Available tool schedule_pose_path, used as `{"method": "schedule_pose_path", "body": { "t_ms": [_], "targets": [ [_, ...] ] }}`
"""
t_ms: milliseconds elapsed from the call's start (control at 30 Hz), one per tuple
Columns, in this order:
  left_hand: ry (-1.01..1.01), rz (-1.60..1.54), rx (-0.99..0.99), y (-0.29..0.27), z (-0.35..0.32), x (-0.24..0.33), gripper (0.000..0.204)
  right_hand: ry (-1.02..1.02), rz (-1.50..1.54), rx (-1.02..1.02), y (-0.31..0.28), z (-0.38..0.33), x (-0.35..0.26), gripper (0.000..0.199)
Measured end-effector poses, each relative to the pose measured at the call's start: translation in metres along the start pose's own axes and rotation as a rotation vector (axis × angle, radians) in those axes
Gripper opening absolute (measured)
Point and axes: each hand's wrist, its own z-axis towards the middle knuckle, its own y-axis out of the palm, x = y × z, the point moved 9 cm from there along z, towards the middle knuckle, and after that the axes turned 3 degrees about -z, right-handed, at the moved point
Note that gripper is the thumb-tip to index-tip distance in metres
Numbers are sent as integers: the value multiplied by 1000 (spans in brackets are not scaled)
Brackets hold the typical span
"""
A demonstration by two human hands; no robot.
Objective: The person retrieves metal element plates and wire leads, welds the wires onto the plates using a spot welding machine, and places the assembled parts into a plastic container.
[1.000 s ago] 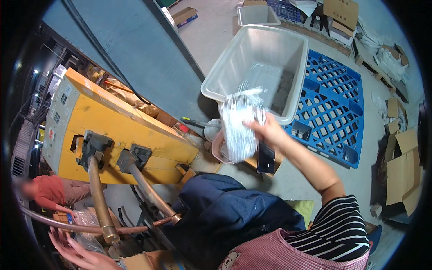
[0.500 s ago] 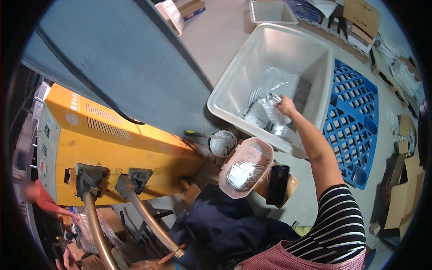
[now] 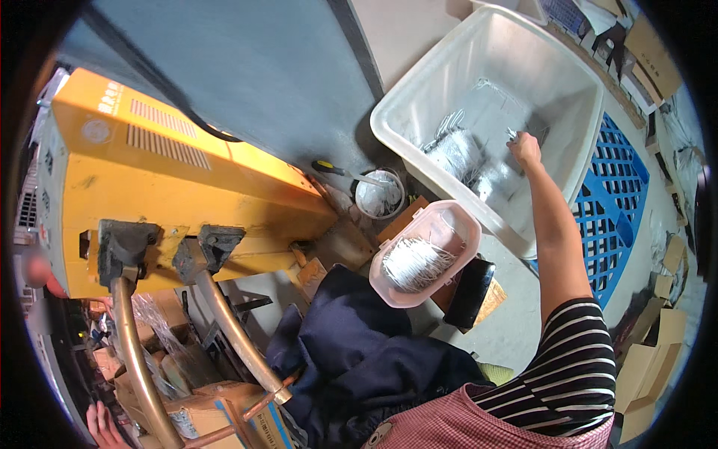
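Observation:
My right hand (image 3: 526, 150) reaches into a large whitish plastic tub (image 3: 404, 123). Its fingers close on a small bunch of thin silvery wire pieces (image 3: 512, 135), whose ends stick out past the fingertips. Below it on the tub's floor lie piles of silvery wire pieces (image 3: 455, 153). Closer to my body, a pale pink plastic box (image 3: 467, 224) holds a heap of similar wire pieces (image 3: 419, 263). At the lower left rim shows my left hand (image 3: 105, 426), partly cut off, its fingers stretched out beside a copper-coloured pipe and apparently holding nothing.
A yellow machine (image 3: 202, 247) with copper-coloured arms stands left, below a grey panel (image 3: 247, 75). Between panel and tub sits a small bucket (image 3: 380, 193) with a yellow-and-black handled tool (image 3: 329, 168). A black phone-like slab (image 3: 470, 292) lies beside the pink box; a blue pallet (image 3: 621, 187) is right.
My right hand has come away from the wire pile, moving toward the tub's right side with wire pieces in its fingers. The view has shifted, bringing the tub higher.

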Motion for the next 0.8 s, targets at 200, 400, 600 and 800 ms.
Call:
{"method": "schedule_pose_path", "body": {
  "t_ms": [200, 400, 600, 800],
  "targets": [
    [33, -160, -57, -32, 8, -55, 72, 14, 657, 36, -62, -52, -24, 39],
    [227, 122, -171, 9, -4, -17, 76, -148, 1412, -451, -87, -236, -156, 27],
    [487, 268, -134, 11, -34, 16, 29, 6, 1651, -833, -51, -458, -253, 31],
    [281, -91, -242, -52, -123, -59, 46, -985, 903, -443, -41, -597, -310, 44]
  ]
}}
